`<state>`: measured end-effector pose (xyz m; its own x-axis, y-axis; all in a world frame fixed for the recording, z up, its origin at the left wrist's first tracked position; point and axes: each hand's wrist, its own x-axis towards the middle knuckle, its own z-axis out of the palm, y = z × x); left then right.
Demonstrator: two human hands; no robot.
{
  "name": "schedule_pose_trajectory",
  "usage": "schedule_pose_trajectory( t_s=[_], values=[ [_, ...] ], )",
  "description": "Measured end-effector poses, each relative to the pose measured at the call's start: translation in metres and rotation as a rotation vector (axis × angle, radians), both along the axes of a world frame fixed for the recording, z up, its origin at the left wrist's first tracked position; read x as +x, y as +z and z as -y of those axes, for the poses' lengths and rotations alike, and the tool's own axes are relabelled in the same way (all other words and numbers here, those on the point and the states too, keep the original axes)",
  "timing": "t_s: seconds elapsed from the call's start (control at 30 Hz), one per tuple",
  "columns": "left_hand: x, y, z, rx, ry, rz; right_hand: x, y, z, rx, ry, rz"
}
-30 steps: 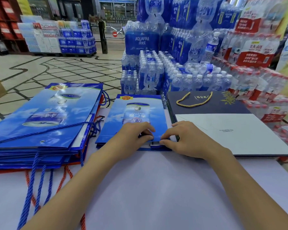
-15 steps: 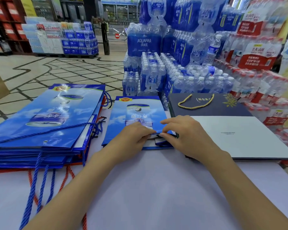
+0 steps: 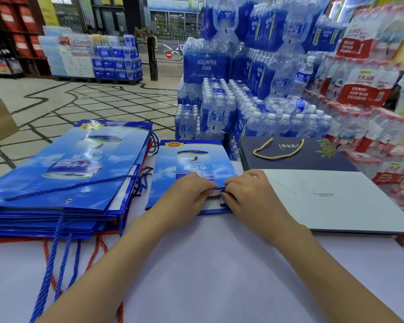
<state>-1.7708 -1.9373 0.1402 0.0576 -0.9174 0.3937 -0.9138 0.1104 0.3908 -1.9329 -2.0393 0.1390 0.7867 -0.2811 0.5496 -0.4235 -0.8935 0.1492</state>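
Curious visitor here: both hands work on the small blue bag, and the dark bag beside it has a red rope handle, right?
Head view: the dark bag has a gold rope handle, not red. The left hand and right hand do work on the small blue bag.

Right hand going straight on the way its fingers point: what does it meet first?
Probably the left hand. The right hand points left along the near edge of the small blue bag. Both hands pinch that edge, with their fingertips almost touching.
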Motion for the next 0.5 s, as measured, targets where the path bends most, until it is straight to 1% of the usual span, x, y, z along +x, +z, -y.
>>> schedule_pose_trajectory(
  t_s=[0.13,0.23,0.3,0.4,0.47,0.5],
  values=[
    [-0.005,-0.001,-0.001,0.015,0.059,0.034,-0.003,0.002,0.005,0.158,0.075,0.002],
    [-0.006,-0.001,-0.002,0.053,0.122,0.036,-0.009,0.006,0.007,0.285,0.113,-0.085],
    [-0.005,-0.002,-0.002,0.059,0.132,-0.004,-0.011,0.008,0.007,0.345,0.126,-0.138],
    [-0.006,-0.004,-0.002,0.073,0.068,-0.034,-0.012,0.009,0.008,0.357,0.101,-0.149],
    [-0.004,-0.005,0.0,0.081,0.024,-0.095,-0.012,0.009,0.008,0.325,0.07,-0.084],
    [-0.004,-0.004,0.001,0.071,0.014,-0.154,-0.012,0.008,0.008,0.288,0.062,-0.039]
  ],
)
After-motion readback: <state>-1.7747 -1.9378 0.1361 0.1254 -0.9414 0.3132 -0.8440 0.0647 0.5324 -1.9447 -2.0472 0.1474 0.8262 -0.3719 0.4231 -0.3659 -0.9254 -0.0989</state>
